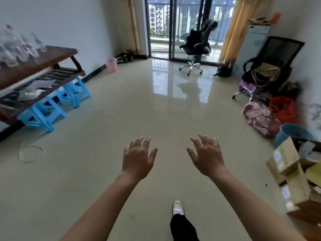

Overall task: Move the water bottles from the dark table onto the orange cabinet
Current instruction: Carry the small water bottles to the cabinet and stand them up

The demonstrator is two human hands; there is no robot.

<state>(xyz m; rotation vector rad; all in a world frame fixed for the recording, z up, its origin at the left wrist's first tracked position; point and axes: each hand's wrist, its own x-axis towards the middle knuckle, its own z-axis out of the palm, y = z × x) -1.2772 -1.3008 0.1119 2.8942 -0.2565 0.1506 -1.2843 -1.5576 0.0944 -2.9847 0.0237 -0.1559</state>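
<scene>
**Tiled room, both hands empty, bottles far left**

Pale glossy floor (156,101) fills mid-frame. Balcony door (180,23) at the back, office chair (194,44) in front of it. Dark table (43,61) runs along the left wall, blue stools (43,115) tucked under its slatted lower shelf.

Bottles (17,47) are clustered on the table top at the frame's left edge. They are badly blurred and the count is unreadable. They appear to stand upright, long axis vertical, caps up. Their slight lean is probably lens distortion.

Left hand (137,159) and right hand (207,159) are both held out over bare floor, palms down, fingers straight and spread, gripping nothing. Both are well apart from the table. White shoe (178,207) is planted forward between the forearms, so I judge this mid-stride. The hands are likely free because the person is walking between stations. The table lies to the left, so a turn that way is needed.

Orange cabinet is not identifiable in view. Cardboard boxes (286,171) and a red basket (282,110) crowd the right wall.

Standing bottles suit a grasp round the body, kept vertical while carried.
</scene>
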